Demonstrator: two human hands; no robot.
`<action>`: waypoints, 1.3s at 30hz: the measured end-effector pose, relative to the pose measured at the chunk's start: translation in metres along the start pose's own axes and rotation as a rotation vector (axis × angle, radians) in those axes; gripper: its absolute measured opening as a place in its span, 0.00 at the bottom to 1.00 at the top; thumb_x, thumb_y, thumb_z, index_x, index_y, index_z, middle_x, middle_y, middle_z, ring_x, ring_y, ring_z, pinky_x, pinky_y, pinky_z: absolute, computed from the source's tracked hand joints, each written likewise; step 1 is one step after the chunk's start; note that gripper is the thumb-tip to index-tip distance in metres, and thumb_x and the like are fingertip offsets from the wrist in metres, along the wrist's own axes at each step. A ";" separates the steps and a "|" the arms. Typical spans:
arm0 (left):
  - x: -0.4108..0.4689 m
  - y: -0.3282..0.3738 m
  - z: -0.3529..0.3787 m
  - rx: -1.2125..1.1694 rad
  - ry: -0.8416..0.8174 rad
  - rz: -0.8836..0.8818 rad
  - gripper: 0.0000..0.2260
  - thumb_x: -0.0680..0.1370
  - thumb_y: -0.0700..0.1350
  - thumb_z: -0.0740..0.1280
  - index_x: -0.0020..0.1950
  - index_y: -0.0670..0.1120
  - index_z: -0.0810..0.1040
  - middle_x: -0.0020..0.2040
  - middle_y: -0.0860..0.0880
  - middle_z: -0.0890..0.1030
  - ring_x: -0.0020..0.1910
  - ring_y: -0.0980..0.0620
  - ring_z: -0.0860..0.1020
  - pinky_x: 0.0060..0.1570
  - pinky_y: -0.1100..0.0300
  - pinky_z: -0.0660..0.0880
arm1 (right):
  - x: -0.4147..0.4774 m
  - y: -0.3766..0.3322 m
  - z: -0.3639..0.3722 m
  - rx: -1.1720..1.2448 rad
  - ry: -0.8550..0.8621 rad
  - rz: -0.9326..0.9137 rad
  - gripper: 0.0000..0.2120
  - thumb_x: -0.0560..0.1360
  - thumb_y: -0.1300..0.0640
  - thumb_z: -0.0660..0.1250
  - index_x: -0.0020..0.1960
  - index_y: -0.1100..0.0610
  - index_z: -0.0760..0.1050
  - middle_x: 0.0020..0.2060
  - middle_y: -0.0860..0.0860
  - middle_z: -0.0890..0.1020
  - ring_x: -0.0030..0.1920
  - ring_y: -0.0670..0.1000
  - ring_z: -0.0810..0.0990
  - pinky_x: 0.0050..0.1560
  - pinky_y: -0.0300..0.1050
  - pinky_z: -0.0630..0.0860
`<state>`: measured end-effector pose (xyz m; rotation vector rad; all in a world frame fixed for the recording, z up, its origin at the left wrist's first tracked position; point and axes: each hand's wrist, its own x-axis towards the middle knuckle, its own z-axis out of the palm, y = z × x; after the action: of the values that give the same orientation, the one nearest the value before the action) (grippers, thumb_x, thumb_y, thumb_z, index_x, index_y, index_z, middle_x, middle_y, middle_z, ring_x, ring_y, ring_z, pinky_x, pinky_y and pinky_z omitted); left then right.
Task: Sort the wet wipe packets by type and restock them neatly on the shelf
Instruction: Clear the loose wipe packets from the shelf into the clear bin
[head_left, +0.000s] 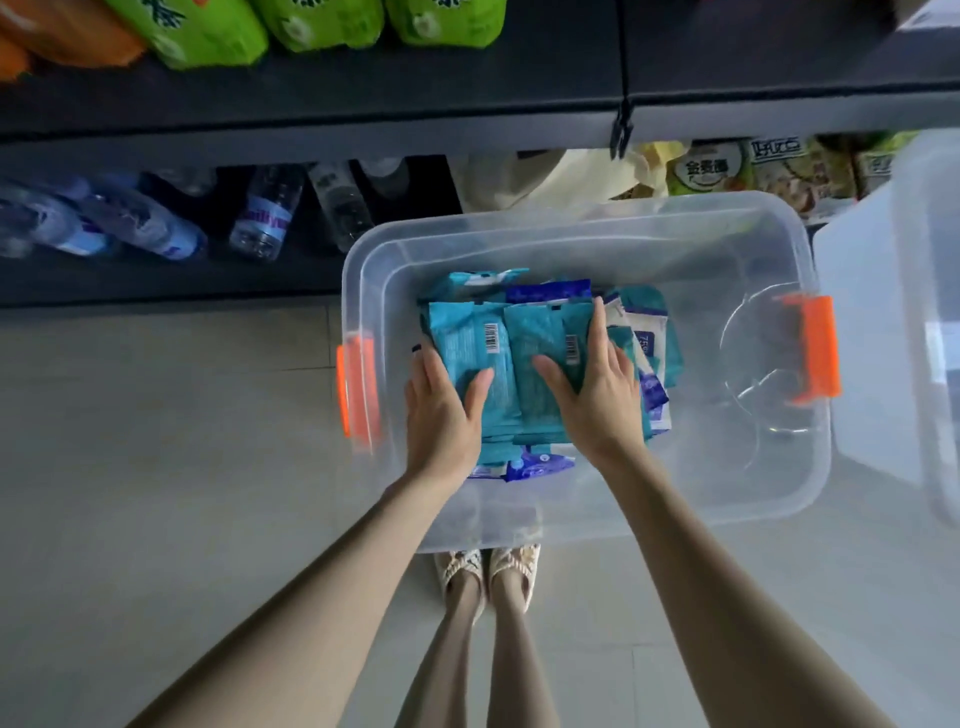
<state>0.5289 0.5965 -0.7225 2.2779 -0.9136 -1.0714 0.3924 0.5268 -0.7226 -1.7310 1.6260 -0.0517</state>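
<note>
The left hand (441, 410) and right hand (597, 400) each have a closed grip on the sides of the stacked teal packets (519, 358), thumbs on top, inside the clear bin (623, 208). This looks like sorting. Next the stack must lift free of the blue packets (540, 462) underneath and over the bin wall. The shelf (311, 104) is just beyond, with water bottles (265, 213) below it.

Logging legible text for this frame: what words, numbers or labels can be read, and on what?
"75": on the white packet in the clear bin; anything after it is unclear.
Barcodes on the teal packets: digits too small.
Purple lettering on a water bottle: blurred, not readable.
Chinese characters on the snack bags: too blurred to quote surely.
Green packs: print unreadable.
</note>
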 end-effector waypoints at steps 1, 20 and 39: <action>-0.002 -0.001 -0.001 0.002 -0.029 -0.002 0.32 0.79 0.55 0.59 0.76 0.39 0.53 0.74 0.41 0.60 0.72 0.43 0.60 0.71 0.53 0.58 | -0.001 0.002 -0.002 -0.036 -0.025 0.010 0.39 0.77 0.37 0.57 0.78 0.49 0.40 0.73 0.52 0.65 0.72 0.57 0.61 0.70 0.57 0.61; -0.123 0.244 -0.165 0.465 -0.189 0.390 0.15 0.80 0.47 0.63 0.65 0.43 0.73 0.57 0.43 0.81 0.52 0.43 0.80 0.52 0.50 0.76 | -0.094 -0.111 -0.299 -0.166 -0.085 -0.220 0.14 0.77 0.55 0.64 0.60 0.59 0.75 0.56 0.60 0.80 0.55 0.62 0.78 0.54 0.53 0.76; -0.300 0.660 -0.211 0.370 0.493 0.890 0.05 0.78 0.47 0.65 0.51 0.49 0.79 0.41 0.54 0.79 0.42 0.51 0.79 0.45 0.53 0.77 | -0.176 -0.158 -0.767 -0.185 0.480 -0.788 0.12 0.77 0.55 0.63 0.58 0.56 0.76 0.53 0.55 0.81 0.55 0.60 0.78 0.54 0.55 0.75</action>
<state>0.3094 0.3961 -0.0281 1.8658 -1.7302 0.0438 0.1065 0.2989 -0.0080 -2.5504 1.1626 -0.7589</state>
